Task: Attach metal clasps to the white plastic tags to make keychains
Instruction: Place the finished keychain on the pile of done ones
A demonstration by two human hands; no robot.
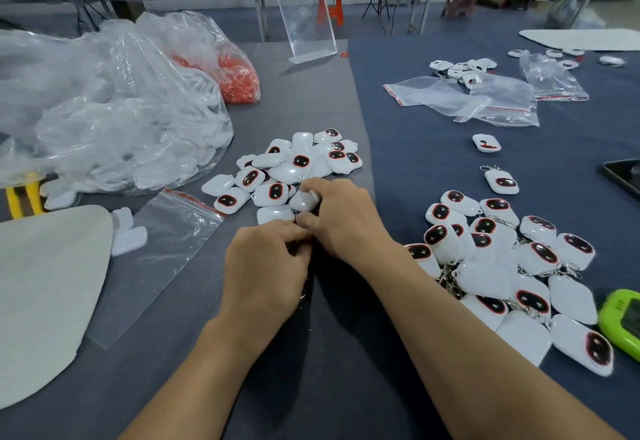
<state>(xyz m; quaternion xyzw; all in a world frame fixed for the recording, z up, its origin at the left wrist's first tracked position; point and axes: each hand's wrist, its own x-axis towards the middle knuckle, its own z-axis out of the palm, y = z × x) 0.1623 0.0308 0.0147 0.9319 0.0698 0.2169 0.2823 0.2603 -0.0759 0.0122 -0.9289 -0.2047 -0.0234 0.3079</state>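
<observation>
Where heaped, tags [273,194] white — dark red-rimmed ovals.

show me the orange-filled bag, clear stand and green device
orange-filled bag [239,75], head view, orange bulge
clear stand [306,20], head view, middle of panel
green device [611,315], head view, green casing

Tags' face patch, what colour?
Black with a red rim, on the white tags; head view.
</observation>
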